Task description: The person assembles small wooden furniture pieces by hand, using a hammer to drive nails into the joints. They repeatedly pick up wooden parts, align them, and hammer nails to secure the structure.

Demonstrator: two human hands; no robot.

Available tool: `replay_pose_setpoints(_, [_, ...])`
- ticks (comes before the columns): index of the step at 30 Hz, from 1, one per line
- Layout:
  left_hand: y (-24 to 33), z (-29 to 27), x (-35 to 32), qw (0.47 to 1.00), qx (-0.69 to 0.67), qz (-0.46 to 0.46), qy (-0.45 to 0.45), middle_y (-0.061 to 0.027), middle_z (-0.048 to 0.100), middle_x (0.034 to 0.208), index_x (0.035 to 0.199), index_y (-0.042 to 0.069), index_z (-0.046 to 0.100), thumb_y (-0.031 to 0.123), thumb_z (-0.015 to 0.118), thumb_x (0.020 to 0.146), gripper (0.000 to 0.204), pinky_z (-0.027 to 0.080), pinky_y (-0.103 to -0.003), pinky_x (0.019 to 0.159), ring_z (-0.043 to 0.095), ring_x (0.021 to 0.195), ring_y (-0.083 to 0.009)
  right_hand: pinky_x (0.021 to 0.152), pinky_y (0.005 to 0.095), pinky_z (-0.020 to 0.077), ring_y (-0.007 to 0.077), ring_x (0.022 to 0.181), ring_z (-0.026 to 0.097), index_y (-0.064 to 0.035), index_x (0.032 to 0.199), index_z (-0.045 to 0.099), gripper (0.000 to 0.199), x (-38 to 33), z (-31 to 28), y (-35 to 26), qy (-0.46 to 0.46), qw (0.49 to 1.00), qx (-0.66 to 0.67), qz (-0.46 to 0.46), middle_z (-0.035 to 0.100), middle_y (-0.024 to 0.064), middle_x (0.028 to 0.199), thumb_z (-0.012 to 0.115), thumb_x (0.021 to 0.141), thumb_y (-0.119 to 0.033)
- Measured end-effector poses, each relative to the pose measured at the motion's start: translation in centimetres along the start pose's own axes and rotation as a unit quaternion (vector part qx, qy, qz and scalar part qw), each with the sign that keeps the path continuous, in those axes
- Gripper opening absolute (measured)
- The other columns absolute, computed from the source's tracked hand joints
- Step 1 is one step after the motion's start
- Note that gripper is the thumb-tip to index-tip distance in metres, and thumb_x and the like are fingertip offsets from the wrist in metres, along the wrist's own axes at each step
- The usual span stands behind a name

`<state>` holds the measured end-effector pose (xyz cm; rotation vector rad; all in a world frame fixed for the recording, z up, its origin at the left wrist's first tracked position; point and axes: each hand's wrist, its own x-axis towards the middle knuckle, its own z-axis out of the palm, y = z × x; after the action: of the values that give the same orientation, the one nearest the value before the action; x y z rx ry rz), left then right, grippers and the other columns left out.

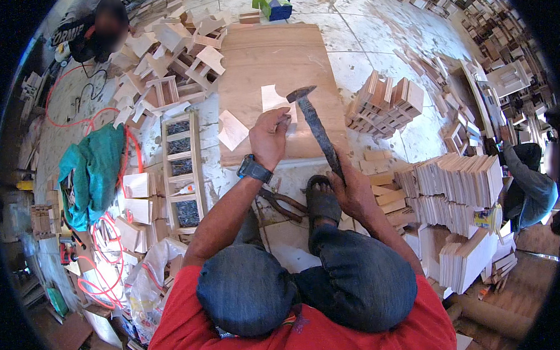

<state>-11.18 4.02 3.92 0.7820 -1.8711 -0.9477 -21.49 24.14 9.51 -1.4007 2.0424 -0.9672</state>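
My right hand [352,186] is wrapped round the handle of a hammer [318,125], its worn dark head raised over the plywood board [276,58] on the floor. Just left of the hammer, my left hand [269,137] is closed in a pinch above the board. What its fingertips hold, if anything, is too small to make out. Partly behind that hand lies a pale wooden piece with a curved notch [273,97]. Another pale flat piece [233,131] rests at the board's left edge. Pincers with long handles [283,204] lie near my feet.
A wooden tray [196,172] with nails in its compartments stands left of the board. Assembled wooden frames [163,91] are heaped beyond it. Stacked frames [385,103] and piled thin panels [453,184] stand at right. People sit at far right [533,178] and upper left [83,24].
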Motion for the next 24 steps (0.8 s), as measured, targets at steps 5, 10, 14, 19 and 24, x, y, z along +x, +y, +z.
replay_pose_setpoints(5, [0.1,0.0,0.0,0.999,0.017,-0.023,-0.018,-0.0134,0.067,0.098,0.111,0.006,0.064,-0.002,0.064,0.077,0.035,0.052,-0.035,0.077,0.066,0.087,-0.0265,0.075,0.0523,0.0466,0.0480,0.088,0.059,-0.0108,0.146,0.023,0.061,-0.4,0.2,-0.1,-0.042,0.997,-0.068,0.003,0.061,0.0306,0.094,0.052,0.093,-0.020])
replay_pose_setpoints(10, [0.4,-0.2,0.3,0.999,0.009,-0.031,-0.035,-0.0135,0.067,0.099,0.114,0.006,0.062,-0.003,0.064,0.077,0.039,0.051,-0.036,0.080,0.065,0.092,-0.0268,0.069,0.0542,0.0464,0.0492,0.078,0.059,-0.0118,0.145,0.023,0.060,-0.2,0.4,0.2,-0.030,0.998,-0.054,0.025,0.061,0.0306,0.084,0.052,0.093,-0.019])
replay_pose_setpoints(14, [-0.2,-0.9,0.3,0.996,0.004,-0.007,-0.083,-0.0162,0.064,0.108,0.116,0.007,0.062,-0.003,0.064,0.076,0.041,0.049,-0.038,0.088,0.061,0.102,-0.0296,0.070,0.0530,0.0453,0.0504,0.081,0.058,-0.0095,0.144,0.027,0.056,0.1,0.1,0.2,-0.043,0.996,-0.057,0.046,0.060,0.0326,0.085,0.051,0.093,-0.016])
replay_pose_setpoints(19, [-2.0,-1.4,-0.2,0.939,0.289,0.188,0.008,-0.0185,0.053,0.128,0.123,0.012,0.060,0.000,0.064,0.078,0.046,0.048,-0.038,0.093,0.056,0.113,-0.0332,0.068,0.0553,0.0458,0.0498,0.077,0.059,-0.0136,0.145,0.024,0.059,0.1,0.0,0.2,-0.042,0.995,-0.080,0.032,0.060,0.0314,0.083,0.051,0.093,-0.020])
replay_pose_setpoints(24, [-2.5,-1.3,-0.7,0.986,0.127,0.064,-0.083,-0.0184,0.054,0.126,0.125,0.014,0.060,-0.002,0.061,0.078,0.050,0.049,-0.039,0.091,0.056,0.112,-0.0349,0.071,0.0511,0.0456,0.0502,0.082,0.058,-0.0101,0.144,0.028,0.057,0.3,-0.1,-0.4,-0.074,0.990,-0.065,0.103,0.059,0.0327,0.084,0.052,0.092,-0.015])
